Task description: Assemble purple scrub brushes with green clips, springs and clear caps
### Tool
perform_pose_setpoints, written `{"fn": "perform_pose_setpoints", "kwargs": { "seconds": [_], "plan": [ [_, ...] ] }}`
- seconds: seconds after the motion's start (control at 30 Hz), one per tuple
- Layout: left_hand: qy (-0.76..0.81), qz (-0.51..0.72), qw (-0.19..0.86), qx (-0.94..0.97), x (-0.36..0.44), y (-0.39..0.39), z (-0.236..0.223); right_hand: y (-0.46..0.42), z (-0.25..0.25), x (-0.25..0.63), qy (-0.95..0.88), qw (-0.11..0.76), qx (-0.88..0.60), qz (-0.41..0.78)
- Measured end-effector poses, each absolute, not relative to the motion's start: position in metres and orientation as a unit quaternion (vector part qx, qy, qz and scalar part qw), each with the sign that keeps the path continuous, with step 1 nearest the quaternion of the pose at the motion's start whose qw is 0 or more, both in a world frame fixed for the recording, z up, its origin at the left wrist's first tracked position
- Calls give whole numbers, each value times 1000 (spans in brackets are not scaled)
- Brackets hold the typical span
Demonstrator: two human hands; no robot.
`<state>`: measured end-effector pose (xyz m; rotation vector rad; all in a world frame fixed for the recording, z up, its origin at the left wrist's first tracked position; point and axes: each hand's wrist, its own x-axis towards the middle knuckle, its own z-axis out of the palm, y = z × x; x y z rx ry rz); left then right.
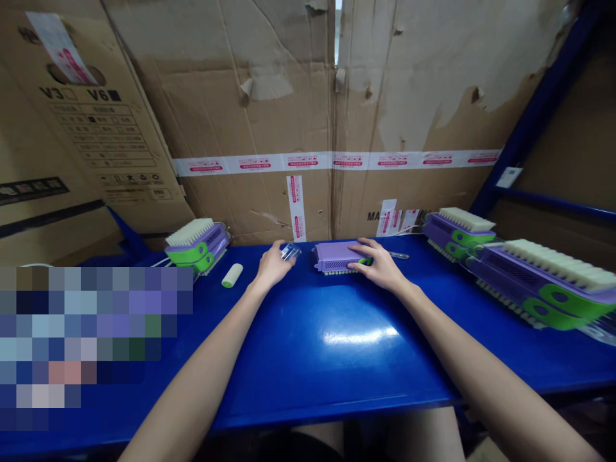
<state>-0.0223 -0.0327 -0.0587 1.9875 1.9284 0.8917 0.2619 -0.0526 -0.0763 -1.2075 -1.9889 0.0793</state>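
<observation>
My left hand (273,265) is closed on a small clear plastic piece (291,251) just above the blue table. To its right, a purple brush (334,254) lies with its pale bristles down. My right hand (384,268) grips the brush's right end, thumb at the near side and fingers over the top, partly covering a green part. Behind that hand a thin clear-and-grey item (399,256) pokes out; its kind cannot be made out. A pale roller with a green end (232,275) rests left of my left hand.
Stacked purple-and-green brushes stand at the left (197,246), with more brush stacks (543,276) at the right. Taped cardboard (250,122) walls off the back of the blue table (298,359). A blue metal frame (543,83) rises at right. Pixelation hides the left front.
</observation>
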Motion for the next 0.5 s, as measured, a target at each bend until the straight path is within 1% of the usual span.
{"fn": "perform_pose_setpoints", "kwargs": {
  "seconds": [0.17,0.3,0.4,0.5],
  "plan": [
    [621,360,211,663,-13,-31,-62,-57,-74,260,-782,390,-485,34],
    [613,417,281,610,-10,-30,-67,-62,-69,254,-791,381,-477,43],
    [613,427,307,589,-11,-29,-71,-64,-67,249,-800,383,-460,51],
    [622,428,305,581,-10,-29,-72,-65,-68,246,-797,394,-453,68]
  ]
}}
